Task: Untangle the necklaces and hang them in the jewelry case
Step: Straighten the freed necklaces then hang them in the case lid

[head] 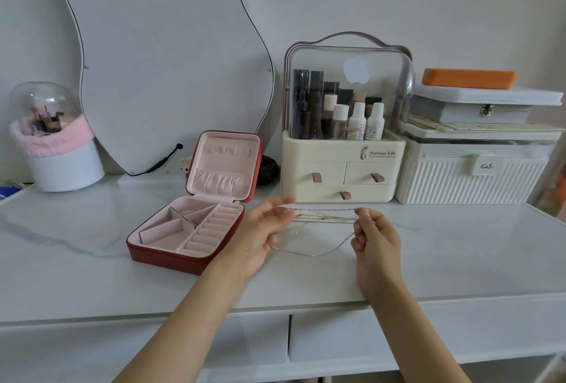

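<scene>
Sideways between the two hands, the necklaces run as thin chains with their long axis left to right, roughly level above the white tabletop; one silver strand sags below the rest in a shallow loop near the surface, though whether it touches is hard to tell. At the right end, the right hand has its fingers curled and pinches the chains between thumb and fingertips, back of the hand toward the camera. At the left end, the left hand is blurred; its fingers look loosely spread and only slightly bent, palm turned to the right, with the strands meeting its fingertips, and the grip itself cannot be made out. Both forearms rise from the bottom edge and angle inward over the table front. Just left of the left hand sits the open red jewelry case, its pink-lined lid standing upright with small hooks near the top.
</scene>
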